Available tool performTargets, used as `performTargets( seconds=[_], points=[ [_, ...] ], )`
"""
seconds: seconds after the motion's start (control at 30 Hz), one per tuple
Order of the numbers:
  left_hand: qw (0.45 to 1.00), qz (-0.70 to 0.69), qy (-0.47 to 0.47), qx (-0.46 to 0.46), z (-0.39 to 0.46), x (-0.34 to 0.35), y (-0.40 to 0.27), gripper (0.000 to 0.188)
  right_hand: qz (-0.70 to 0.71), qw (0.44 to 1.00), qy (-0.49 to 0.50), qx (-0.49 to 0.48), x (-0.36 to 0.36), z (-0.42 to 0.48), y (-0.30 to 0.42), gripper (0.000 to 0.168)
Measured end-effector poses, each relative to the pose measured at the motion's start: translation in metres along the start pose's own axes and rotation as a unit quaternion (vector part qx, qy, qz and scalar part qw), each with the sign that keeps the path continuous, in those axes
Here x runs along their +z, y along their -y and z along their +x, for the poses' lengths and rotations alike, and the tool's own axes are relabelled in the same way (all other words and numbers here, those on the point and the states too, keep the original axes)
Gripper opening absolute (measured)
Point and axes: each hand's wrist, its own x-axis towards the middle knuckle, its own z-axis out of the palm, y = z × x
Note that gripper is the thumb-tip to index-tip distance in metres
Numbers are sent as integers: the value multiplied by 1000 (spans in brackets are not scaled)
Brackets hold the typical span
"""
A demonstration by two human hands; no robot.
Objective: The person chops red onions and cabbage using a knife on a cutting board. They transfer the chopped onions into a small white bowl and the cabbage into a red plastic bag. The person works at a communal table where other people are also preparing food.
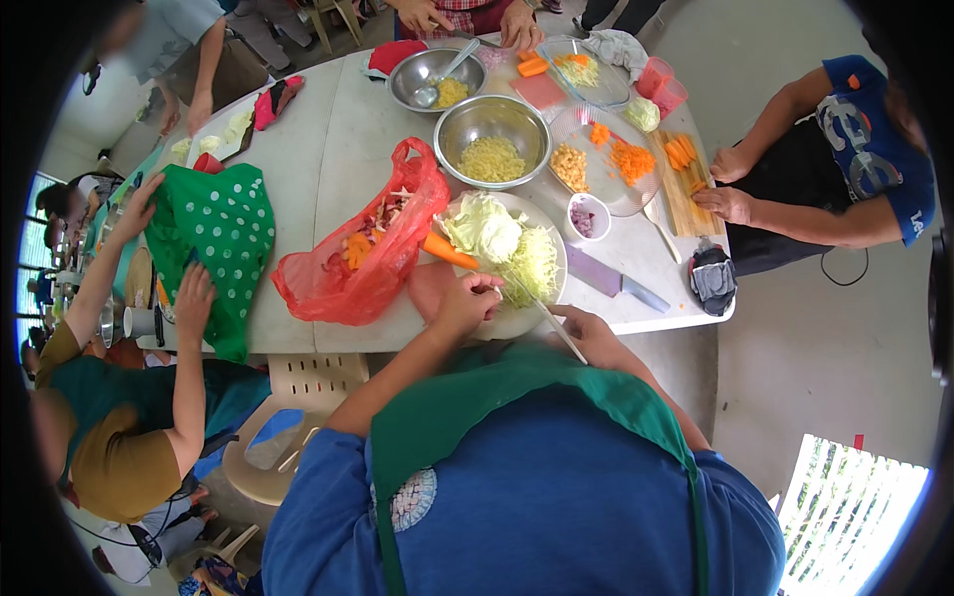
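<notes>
My right hand holds a knife with a pale handle, its blade angled over a white plate. My left hand is at the plate's near left side with fingers curled together. Something small and pale shows at its fingertips, too small to name. On the plate sit a piece of cabbage, a heap of shredded cabbage and a whole carrot. A pink slab, of unclear kind, lies by my left wrist.
A red plastic bag of scraps lies left, a steel bowl beyond the plate. A wide knife and a cup of chopped onion stand right. One person cuts carrots on a board; another handles a green dotted bag.
</notes>
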Motion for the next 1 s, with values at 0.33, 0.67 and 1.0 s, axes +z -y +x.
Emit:
performTargets(
  seconds=[0.33, 0.67, 1.0],
  points=[
    [842, 219, -371, 325, -23, -85, -95, 9, 4, 1000, 2, -15, -6, 1, 0, 60],
    [715, 496, -309, 383, -24, -101, -91, 20, -11, 1000, 8, -15, -13, 2, 3, 60],
    [687, 577, -331, 292, 3, -138, -45, 40, -25, 1000, 11, -3, -13, -1, 12, 62]
  ],
)
